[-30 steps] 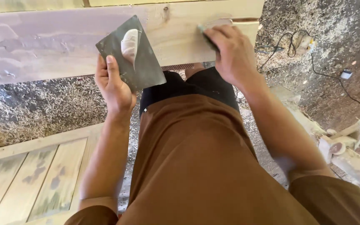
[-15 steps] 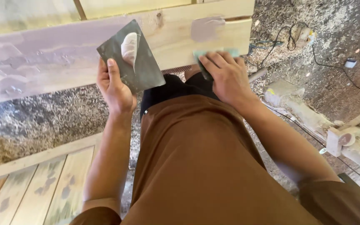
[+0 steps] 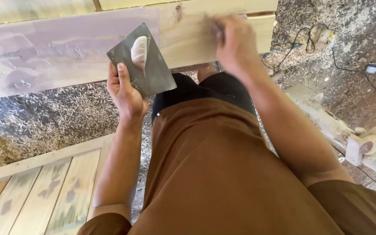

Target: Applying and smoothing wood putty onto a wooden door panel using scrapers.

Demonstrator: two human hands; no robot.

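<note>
Right hand point(image 3: 236, 43) moved up the plank point(image 3: 66, 56), blurred, fingers' grip unclear; left hand point(image 3: 127, 93) clamps plate point(image 3: 142, 61).

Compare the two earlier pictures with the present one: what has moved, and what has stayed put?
The right hand slid up the wooden board, from its lower edge towards the top, blurred mid-stroke. The left hand still holds the dark plate with its pale dab of filler, unmoved.

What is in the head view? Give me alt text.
A person's right hand presses a mostly hidden tool against a pale wooden board partly coated with grey filler, while the left hand holds a dark square metal plate carrying a dab of pale putty.
</note>
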